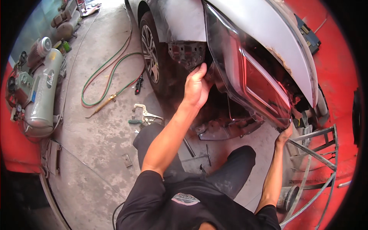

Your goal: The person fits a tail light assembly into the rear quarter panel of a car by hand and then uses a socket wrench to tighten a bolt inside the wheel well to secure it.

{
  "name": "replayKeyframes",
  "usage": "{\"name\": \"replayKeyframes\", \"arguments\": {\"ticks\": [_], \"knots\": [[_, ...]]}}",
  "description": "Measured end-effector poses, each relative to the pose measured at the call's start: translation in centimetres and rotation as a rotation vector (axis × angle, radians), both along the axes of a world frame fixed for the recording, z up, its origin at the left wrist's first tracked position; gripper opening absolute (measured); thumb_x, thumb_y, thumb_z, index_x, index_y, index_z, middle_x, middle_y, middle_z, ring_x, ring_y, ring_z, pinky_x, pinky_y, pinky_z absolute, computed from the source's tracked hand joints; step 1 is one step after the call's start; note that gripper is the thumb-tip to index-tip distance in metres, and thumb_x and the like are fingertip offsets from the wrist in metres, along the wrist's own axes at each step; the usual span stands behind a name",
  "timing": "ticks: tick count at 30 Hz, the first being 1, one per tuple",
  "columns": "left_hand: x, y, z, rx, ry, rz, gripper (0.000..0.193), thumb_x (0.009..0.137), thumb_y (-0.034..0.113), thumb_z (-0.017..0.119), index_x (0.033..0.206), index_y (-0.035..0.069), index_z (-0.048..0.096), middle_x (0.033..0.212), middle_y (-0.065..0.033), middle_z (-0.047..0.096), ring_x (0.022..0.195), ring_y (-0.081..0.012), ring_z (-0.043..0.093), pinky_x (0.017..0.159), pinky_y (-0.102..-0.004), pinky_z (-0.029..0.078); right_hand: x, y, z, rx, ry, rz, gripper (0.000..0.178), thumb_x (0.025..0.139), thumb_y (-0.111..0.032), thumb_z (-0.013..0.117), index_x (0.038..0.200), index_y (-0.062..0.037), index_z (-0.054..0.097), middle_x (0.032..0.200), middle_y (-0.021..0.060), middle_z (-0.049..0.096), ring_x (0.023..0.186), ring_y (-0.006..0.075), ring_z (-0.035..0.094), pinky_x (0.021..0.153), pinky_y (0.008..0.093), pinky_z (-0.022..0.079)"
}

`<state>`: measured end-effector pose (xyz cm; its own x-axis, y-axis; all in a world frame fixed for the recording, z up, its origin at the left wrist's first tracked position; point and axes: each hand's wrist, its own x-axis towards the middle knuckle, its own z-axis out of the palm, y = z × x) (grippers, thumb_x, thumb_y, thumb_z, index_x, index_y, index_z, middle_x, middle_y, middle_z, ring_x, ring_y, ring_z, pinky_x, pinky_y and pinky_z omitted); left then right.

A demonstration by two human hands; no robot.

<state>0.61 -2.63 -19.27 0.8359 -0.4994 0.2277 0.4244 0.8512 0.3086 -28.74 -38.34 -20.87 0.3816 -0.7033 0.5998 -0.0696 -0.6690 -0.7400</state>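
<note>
A large glossy headlight [255,73] sits at the front corner of a silver car, between the fender [186,19] and the hood [283,30]. Its lens reflects red. My left hand [196,86] is closed at the headlight's left side, thumb up, with most of its fingers hidden behind the edge. Just above that hand is a dark bracket [187,51] below the fender. My right hand [284,134] grips the lower right corner of the headlight. Dark space shows under the lamp, where the bumper is off.
Locking pliers [143,113] lie on the concrete by my left knee, with a gas torch [102,105] and red and green hoses [84,90] farther left. An air compressor [46,88] stands at the left. A metal frame stand [322,159] is close to my right arm. Loose rods [189,147] lie between my legs.
</note>
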Motion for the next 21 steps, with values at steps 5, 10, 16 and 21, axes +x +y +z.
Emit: {"name": "replayKeyframes", "arguments": {"ticks": [5,10,16,21], "knots": [[0.6,0.9,-1.0,-0.105,0.101,-0.138,0.034,0.105,0.033,0.052,0.120,0.005,0.061,0.116,-0.0092,0.067,0.104,-0.0230,0.062,0.100,-0.0424,0.045,-0.1,-0.9,-0.2,0.063,-0.043,0.023,0.050,0.105,-0.025,0.033,0.139,0.0036,0.054,0.129,0.0156,0.064,0.119,0.0245,0.060,0.104,0.0355,0.044],[1.1,0.1,-0.2,-0.039,0.010,-0.108,0.045,0.105,0.044,0.049,0.122,0.003,0.060,0.120,-0.0124,0.065,0.111,-0.0270,0.060,0.104,-0.0441,0.043,-1.0,-1.9,-0.4,-0.030,0.052,-0.033,0.054,0.105,-0.032,0.032,0.140,0.0022,0.055,0.131,0.0158,0.063,0.120,0.0251,0.059,0.105,0.0358,0.043],[-1.3,0.1,0.4,0.097,-0.165,0.017,0.052,0.092,0.041,0.074,0.121,0.001,0.058,0.117,-0.0073,0.067,0.103,-0.0161,0.063,0.094,-0.0327,0.049,-0.4,0.2,0.5,0.003,0.020,0.020,0.052,0.105,-0.030,0.033,0.138,0.0034,0.056,0.128,0.0142,0.065,0.119,0.0238,0.060,0.105,0.0354,0.042],[-2.4,-0.2,2.2,0.199,-0.253,0.302,0.085,0.076,0.037,0.090,0.133,-0.008,0.045,0.128,-0.0144,0.060,0.115,-0.0206,0.059,0.105,-0.0335,0.044,0.0,1.5,1.0,0.023,0.058,-0.018,0.055,0.106,-0.033,0.030,0.139,0.0021,0.056,0.129,0.0148,0.065,0.118,0.0230,0.061,0.103,0.0334,0.044]]}}
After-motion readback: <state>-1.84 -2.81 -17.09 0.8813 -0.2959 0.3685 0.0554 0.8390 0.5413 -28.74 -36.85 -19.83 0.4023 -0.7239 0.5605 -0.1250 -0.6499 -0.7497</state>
